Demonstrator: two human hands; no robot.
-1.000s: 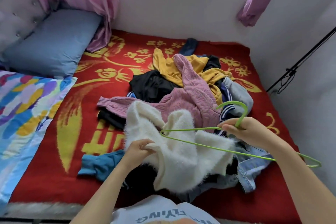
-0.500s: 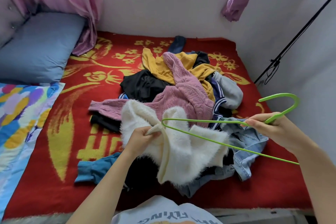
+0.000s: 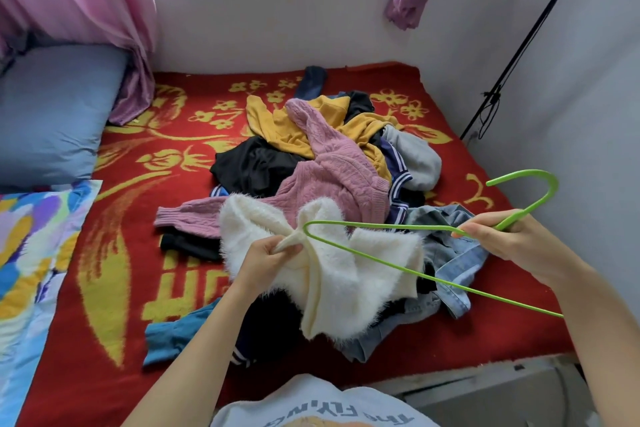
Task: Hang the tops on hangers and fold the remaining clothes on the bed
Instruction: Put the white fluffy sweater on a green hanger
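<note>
Fluffy white knit top (image 3: 346, 274): left hand (image 3: 266, 258) pinching its neckline, right hand (image 3: 512, 239) gripping thin green wire hanger (image 3: 398, 263), threading it in; next needs neckline opened wider.

A lime-green wire hanger (image 3: 408, 255) crosses a fluffy cream-white knit top (image 3: 349, 274). Behind it lie a dusty-pink cable-knit sweater (image 3: 332, 177), a mustard-yellow top (image 3: 287, 128), a black garment (image 3: 252, 163) and faded blue denim (image 3: 453, 253). A teal cloth (image 3: 173, 336) sits near the front edge of the red bed blanket with yellow flower pattern (image 3: 114, 246). The pillow (image 3: 52, 111) is grey-blue.
</note>
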